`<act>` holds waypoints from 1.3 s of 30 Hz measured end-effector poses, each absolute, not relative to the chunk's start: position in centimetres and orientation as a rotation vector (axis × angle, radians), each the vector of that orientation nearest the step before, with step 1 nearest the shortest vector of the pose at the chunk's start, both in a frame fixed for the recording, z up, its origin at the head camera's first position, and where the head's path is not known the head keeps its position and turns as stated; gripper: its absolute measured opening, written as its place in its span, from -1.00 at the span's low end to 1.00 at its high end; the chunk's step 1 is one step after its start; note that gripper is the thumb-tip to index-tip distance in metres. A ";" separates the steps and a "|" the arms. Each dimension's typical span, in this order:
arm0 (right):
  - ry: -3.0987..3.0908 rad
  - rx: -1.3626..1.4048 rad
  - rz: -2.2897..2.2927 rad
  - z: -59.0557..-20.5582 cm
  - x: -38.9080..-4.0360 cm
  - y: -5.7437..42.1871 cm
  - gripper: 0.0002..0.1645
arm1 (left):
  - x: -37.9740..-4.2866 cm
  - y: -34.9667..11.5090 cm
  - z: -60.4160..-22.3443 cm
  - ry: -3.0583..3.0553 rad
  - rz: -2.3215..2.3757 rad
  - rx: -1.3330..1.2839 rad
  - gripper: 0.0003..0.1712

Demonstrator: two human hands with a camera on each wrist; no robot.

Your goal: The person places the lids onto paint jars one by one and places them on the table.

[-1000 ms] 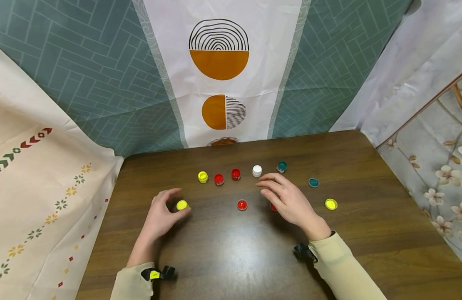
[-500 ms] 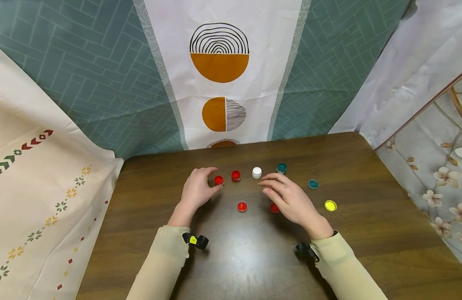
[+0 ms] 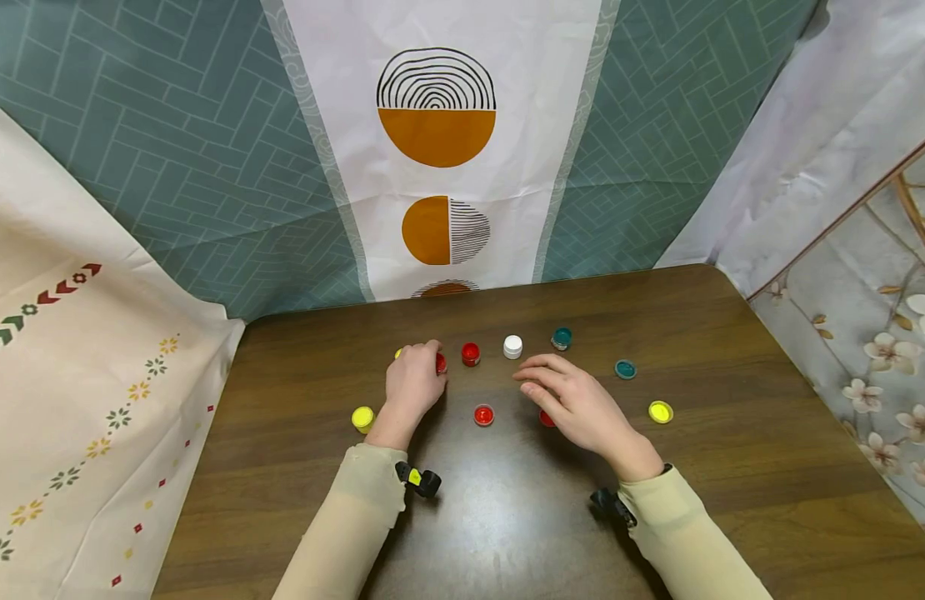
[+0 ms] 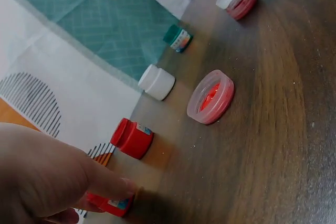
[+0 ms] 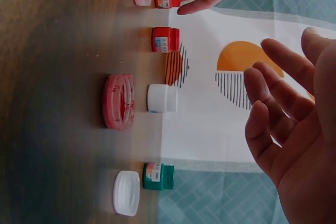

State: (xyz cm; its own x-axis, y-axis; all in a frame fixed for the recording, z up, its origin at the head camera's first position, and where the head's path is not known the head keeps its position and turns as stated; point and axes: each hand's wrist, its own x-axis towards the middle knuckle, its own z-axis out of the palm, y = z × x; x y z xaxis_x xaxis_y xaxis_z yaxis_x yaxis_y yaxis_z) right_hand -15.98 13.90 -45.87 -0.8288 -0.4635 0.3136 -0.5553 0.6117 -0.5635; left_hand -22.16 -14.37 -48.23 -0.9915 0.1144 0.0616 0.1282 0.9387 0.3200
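Note:
My left hand (image 3: 413, 385) pinches a small red paint jar (image 4: 118, 206) between thumb and fingers; in the head view the hand covers most of it. Just behind that hand a yellow jar (image 3: 398, 354) peeks out. A second red jar (image 3: 471, 354), uncapped, stands to the right, followed by a white jar (image 3: 512, 347) and a dark teal jar (image 3: 561, 338). Over the table my right hand (image 3: 580, 408) hovers with relaxed, loosely bent fingers and holds nothing. A red lid (image 3: 547, 419) is partly hidden beneath it.
Another red-stained lid (image 3: 484, 415) lies between the hands. A teal lid (image 3: 625, 369) and a yellow lid (image 3: 661, 412) lie to the right. Left of the left forearm stands a yellow jar (image 3: 362, 419). The wooden table (image 3: 477, 517) meets hanging cloth at its back edge.
My left hand has left the yellow jar at the left, moved right and forward, and closed its fingers on the red jar. The right hand has stayed nearly still.

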 end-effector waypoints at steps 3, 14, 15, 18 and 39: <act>-2.697 0.861 1.006 -46.0 -15.9 13.8 -0.66 | -22.2 -14.3 -48.4 -3.049 -0.493 -0.165 -0.57; -2.701 0.870 0.996 -46.0 -15.9 13.8 -0.65 | -22.2 -14.4 -48.9 -3.047 -0.484 -0.107 -0.56; -2.700 0.868 0.996 -46.0 -15.9 13.8 -0.65 | -22.2 -14.3 -48.9 -3.050 -0.485 -0.100 -0.54; -2.699 0.867 0.999 -46.0 -15.9 13.8 -0.65 | -22.2 -14.3 -48.8 -3.057 -0.492 -0.079 -0.51; -2.687 0.869 1.011 -46.0 -15.6 14.0 -0.66 | -22.2 -14.6 -49.1 -3.054 -0.729 0.082 -0.55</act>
